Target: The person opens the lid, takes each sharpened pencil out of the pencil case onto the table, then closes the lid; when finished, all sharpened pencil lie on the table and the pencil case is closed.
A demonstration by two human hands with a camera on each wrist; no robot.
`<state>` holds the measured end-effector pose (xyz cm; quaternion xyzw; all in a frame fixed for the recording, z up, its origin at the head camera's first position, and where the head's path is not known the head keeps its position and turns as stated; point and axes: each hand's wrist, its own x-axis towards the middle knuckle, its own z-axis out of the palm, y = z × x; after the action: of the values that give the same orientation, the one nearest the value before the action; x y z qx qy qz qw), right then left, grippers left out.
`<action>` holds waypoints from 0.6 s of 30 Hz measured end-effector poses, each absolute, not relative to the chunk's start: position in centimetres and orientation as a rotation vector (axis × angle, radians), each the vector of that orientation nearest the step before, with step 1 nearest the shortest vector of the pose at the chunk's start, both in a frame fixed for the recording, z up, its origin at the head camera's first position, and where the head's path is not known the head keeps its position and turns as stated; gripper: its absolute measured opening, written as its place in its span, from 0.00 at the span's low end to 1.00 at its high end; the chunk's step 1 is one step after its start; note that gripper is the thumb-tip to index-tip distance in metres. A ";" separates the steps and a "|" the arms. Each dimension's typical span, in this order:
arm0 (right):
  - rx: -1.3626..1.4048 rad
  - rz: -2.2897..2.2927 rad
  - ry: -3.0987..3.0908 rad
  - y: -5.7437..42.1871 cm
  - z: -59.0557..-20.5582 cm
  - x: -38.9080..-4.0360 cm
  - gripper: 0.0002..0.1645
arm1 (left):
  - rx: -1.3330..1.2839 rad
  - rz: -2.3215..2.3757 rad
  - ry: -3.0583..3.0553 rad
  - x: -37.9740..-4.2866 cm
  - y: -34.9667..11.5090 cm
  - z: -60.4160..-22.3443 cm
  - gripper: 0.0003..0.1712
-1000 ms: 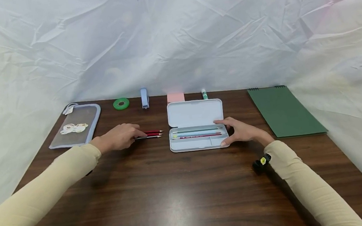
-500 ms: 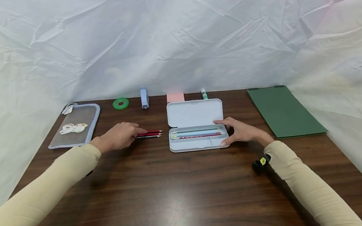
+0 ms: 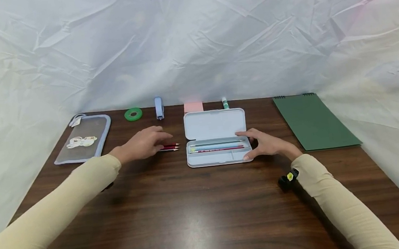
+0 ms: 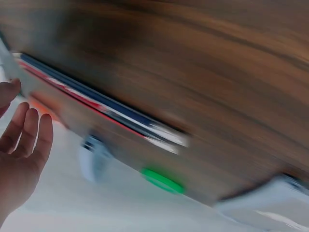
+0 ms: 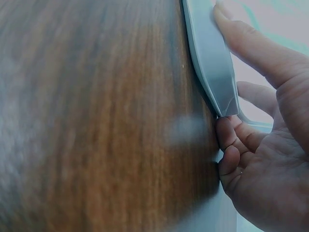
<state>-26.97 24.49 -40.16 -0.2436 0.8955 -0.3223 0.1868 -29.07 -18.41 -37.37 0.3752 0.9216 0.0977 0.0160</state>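
Observation:
My left hand (image 3: pixel 142 144) hovers with loosely extended fingers over a small row of pencils (image 3: pixel 170 147), red and dark, lying on the table with their points to the right. In the left wrist view the fingers are apart from the pencils (image 4: pixel 101 102), which look blurred. A pale pencil case (image 3: pixel 208 159) lies to the right with its lid (image 3: pixel 215 123) raised back. Several pencils (image 3: pixel 216 149) lie in its long rear compartment. My right hand (image 3: pixel 265 144) holds the case's right end, thumb at the front edge and fingers at the rear corner.
Along the back stand a green tape roll (image 3: pixel 133 114), a light blue stapler (image 3: pixel 159 108), pink paper (image 3: pixel 193 107) and a glue stick (image 3: pixel 225 103). A mesh zip pouch (image 3: pixel 87 130) lies left, a green spiral pad (image 3: pixel 314 122) right. White sheeting (image 3: pixel 190 40) surrounds the table.
My left hand has lifted off the pencils and shifted slightly right and away from me, its fingers straighter. The pencils stay in place. My right hand keeps its hold on the case.

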 end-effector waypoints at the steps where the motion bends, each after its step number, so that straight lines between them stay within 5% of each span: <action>1: -0.687 -0.908 2.521 24.5 -40.1 -26.9 0.55 | 1.184 0.338 2.852 -29.1 -17.7 -37.2 0.23; 18: -0.717 -0.913 2.523 24.3 -40.0 -26.9 0.53 | 1.413 0.332 2.440 -30.4 -4.2 -35.8 0.23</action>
<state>-26.94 24.27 -39.99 -0.2540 0.8934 -0.3233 0.1814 -30.37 -4.18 -35.79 0.4919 0.8496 0.1157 0.1509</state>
